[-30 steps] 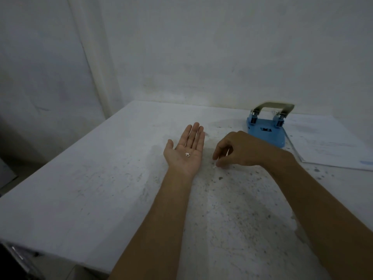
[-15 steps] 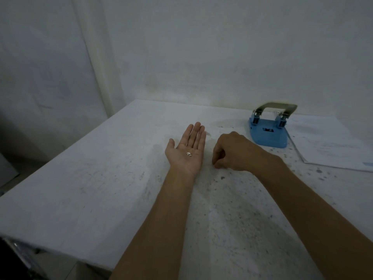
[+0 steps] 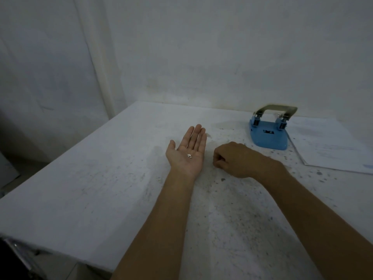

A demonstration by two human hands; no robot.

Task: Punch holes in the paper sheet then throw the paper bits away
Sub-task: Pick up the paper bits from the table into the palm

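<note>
On the far left there is only bare wall and the dim edge of the counter (image 3: 84, 178), a white, speckled top that carries everything else.

Moving in, you are laying your left hand (image 3: 186, 153) palm up on the counter, fingers straight and together. Its grip is released, grasping nothing; the flat palm is serving as a little tray. Two or three white paper bits (image 3: 189, 156) are resting in the middle of it, which looks like the reason you are holding it so level and so low: the bits are light and would slide off a tilted palm.

Just beside it, you are curling your right hand (image 3: 235, 159) into a loose fist, knuckles up, thumb meeting the fingertips at the counter surface on the side facing the open palm. The grip is clenched as if pinching, but whether it is grasping another bit I cannot tell, since the fingertips are hiding whatever is under them. Keeping it that near the palm is making for a short carry.

Further right, near the wall, the blue hole punch (image 3: 269, 133) is standing with its metal lever up, apart from both hands. Just beside it, at the right edge, the paper sheet (image 3: 327, 146) is lying flat on the counter; its holes are too small to make out. No bin is in view, so the throwing away is not yet done.
</note>
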